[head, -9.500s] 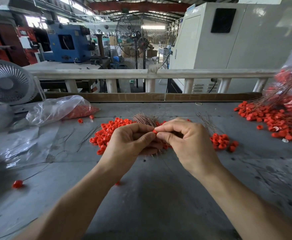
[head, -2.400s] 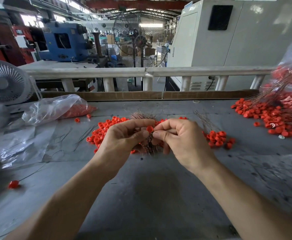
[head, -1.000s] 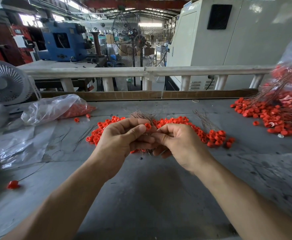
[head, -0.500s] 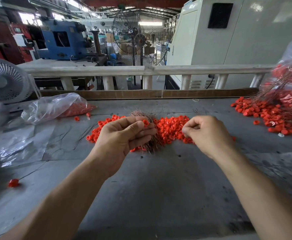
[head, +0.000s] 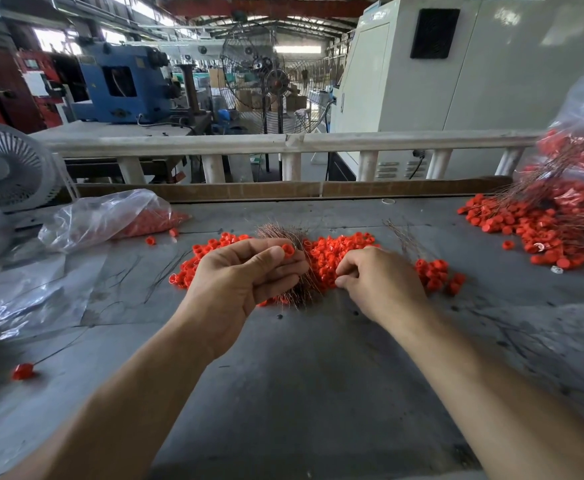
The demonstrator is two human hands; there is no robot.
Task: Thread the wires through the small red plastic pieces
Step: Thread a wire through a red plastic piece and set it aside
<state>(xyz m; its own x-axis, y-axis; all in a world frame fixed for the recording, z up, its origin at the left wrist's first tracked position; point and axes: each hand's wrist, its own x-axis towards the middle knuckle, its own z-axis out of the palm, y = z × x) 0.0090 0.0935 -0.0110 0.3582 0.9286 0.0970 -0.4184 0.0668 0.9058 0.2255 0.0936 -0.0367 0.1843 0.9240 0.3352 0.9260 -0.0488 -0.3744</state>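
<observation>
The left hand [head: 238,282] pinches one red plastic piece [head: 287,251] between thumb and forefinger while its lower fingers clamp a bundle of thin wires [head: 299,289]. Just to its right, the right hand [head: 380,282] rests curled, fingertips down in the central heap of red pieces [head: 332,251] on the grey surface [head: 301,375]; whether it grips anything cannot be told. Another red heap [head: 532,230] lies far right.

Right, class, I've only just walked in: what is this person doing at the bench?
A person is threading wires through small red pieces. The left hand pinches one red piece at its fingertips and grips a bundle of wires. The right hand reaches into the loose pile of red pieces on the grey table; whether it has picked anything up is hidden.
</observation>
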